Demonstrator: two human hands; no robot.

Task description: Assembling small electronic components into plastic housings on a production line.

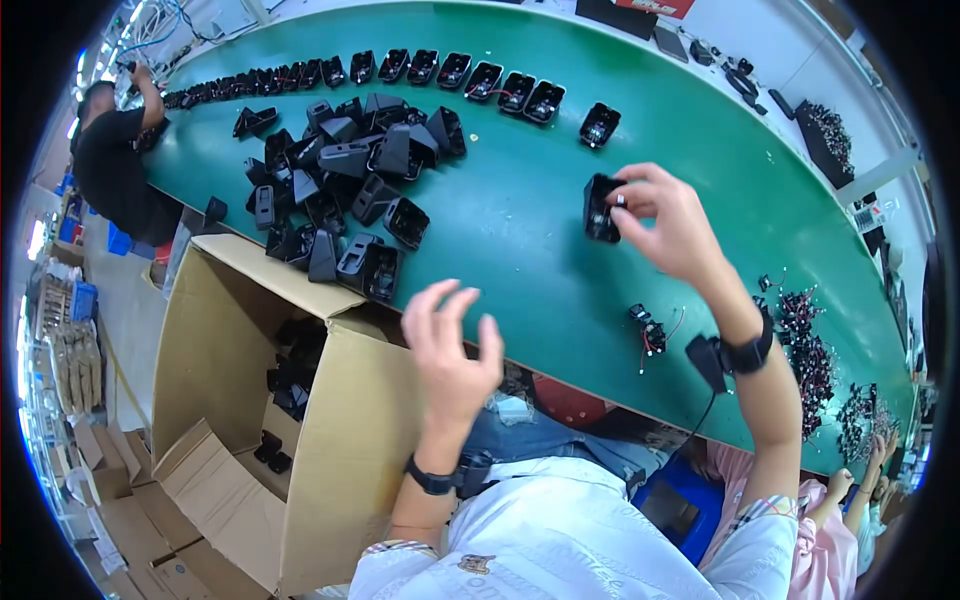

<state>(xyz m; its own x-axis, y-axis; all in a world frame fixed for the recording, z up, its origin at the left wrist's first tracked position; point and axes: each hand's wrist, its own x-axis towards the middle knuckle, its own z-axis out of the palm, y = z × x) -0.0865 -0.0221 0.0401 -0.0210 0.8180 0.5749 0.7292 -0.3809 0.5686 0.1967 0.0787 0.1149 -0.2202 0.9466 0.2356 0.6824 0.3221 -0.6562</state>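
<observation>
My right hand [662, 222] curls, grip unclear, over the black housing [597, 215] leftward, standing near-to-far; left hand [452, 352], farther, spreads empty.

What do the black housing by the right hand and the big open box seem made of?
Black housing: probably moulded plastic, satiny, judging by its smooth edges and faint highlights. Open box: looks like cardboard, matte and brown, with folded flaps.
</observation>
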